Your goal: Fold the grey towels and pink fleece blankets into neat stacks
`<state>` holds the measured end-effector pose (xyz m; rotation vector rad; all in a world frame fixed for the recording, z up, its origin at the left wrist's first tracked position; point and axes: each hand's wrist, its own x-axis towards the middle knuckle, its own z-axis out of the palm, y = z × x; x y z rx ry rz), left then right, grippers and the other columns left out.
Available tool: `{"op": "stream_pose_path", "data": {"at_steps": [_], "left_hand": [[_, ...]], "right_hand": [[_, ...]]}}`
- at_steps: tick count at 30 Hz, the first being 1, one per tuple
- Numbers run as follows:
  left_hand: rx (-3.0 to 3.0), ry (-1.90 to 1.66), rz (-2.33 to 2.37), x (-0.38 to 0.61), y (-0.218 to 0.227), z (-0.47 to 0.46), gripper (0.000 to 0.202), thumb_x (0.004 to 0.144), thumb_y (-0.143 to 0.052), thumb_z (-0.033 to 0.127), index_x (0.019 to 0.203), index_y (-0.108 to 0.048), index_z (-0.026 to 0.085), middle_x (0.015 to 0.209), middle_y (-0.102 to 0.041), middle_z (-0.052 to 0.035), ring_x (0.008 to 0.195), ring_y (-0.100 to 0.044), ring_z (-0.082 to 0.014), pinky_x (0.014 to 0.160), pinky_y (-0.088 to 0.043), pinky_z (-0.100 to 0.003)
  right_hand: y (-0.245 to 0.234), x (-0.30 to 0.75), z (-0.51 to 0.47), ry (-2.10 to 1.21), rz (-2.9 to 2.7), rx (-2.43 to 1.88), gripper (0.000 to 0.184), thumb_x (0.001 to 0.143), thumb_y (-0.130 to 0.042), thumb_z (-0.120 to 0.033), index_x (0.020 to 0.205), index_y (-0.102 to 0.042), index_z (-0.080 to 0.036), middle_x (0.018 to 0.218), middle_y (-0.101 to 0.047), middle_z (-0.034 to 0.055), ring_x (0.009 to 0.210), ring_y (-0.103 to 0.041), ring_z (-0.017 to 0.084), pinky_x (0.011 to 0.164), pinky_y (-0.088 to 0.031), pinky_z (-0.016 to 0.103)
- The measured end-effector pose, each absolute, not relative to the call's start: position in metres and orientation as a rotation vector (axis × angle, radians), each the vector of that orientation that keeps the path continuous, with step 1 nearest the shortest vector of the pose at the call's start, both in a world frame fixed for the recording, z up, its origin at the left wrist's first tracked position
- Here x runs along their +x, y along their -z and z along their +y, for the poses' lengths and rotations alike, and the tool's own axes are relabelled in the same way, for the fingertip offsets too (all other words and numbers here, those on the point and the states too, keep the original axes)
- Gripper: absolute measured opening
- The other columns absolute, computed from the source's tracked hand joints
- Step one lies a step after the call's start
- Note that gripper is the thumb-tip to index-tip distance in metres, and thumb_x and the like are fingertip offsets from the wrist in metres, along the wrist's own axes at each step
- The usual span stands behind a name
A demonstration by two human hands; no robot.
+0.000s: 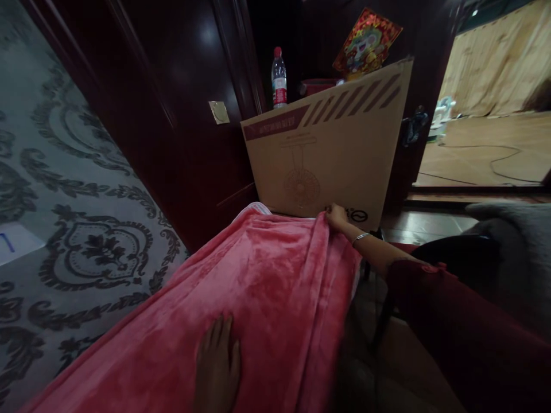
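A pink plush blanket (267, 275) lies spread over a long surface in front of me, its far end close to a cardboard box. My left hand (218, 358) rests flat on it near the bottom of the view, fingers stretched out. At the far right corner, my right hand (336, 217) has its fingers closed on the blanket's edge, where the cloth gathers in a lengthwise fold. A silver bracelet (360, 237) circles the right wrist. A pale trim shows along part of the far edge.
The large cardboard box (327, 149) stands behind the blanket's far end. Near its top are a plastic bottle (279, 80) and a red decorated card (367, 43). Patterned wallpaper (99, 246) borders the left. A dark chair (456, 258) stands at right, before a doorway with a cable (495, 146) beyond.
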<state>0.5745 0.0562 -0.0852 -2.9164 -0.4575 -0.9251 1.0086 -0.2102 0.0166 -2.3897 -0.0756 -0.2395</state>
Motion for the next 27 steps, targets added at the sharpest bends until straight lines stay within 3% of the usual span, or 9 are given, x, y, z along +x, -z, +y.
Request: {"op": "stream_pose_path", "data": {"at_steps": [9, 20, 27], "left_hand": [[-2.956, 0.920, -0.463, 0.574, 0.083, 0.057, 0.051, 0.095, -0.034, 0.031, 0.135, -0.061, 0.015, 0.136, -0.064, -0.0117, 0.128, -0.058, -0.0279, 0.106, -0.048, -0.050], [-2.979, 0.921, -0.483, 0.576, 0.081, 0.057, 0.050, 0.094, -0.035, 0.032, 0.133, -0.063, 0.017, 0.135, -0.065, -0.0111, 0.128, -0.058, -0.0270, 0.106, -0.048, -0.049], [-2.924, 0.914, -0.451, 0.577, 0.083, 0.057, 0.053, 0.096, -0.031, 0.033, 0.131, -0.065, 0.011, 0.134, -0.065, -0.0158, 0.126, -0.059, -0.0313, 0.104, -0.048, -0.054]], "right_hand": [[0.024, 1.018, -0.248, 0.147, 0.055, -2.542, 0.034, 0.094, -0.049, -0.022, 0.121, -0.067, -0.013, 0.114, -0.070, 0.0179, 0.102, -0.067, 0.025, 0.076, -0.050, 0.026], [0.028, 1.017, -0.255, 0.052, -0.024, -2.639, 0.034, 0.094, -0.051, -0.023, 0.119, -0.071, -0.011, 0.115, -0.069, 0.0215, 0.105, -0.068, 0.027, 0.082, -0.051, 0.028], [0.026, 1.017, -0.271, -0.086, -0.084, -2.714, 0.025, 0.084, -0.062, -0.023, 0.098, -0.078, -0.010, 0.096, -0.074, 0.0184, 0.095, -0.071, 0.028, 0.073, -0.051, 0.025]]}}
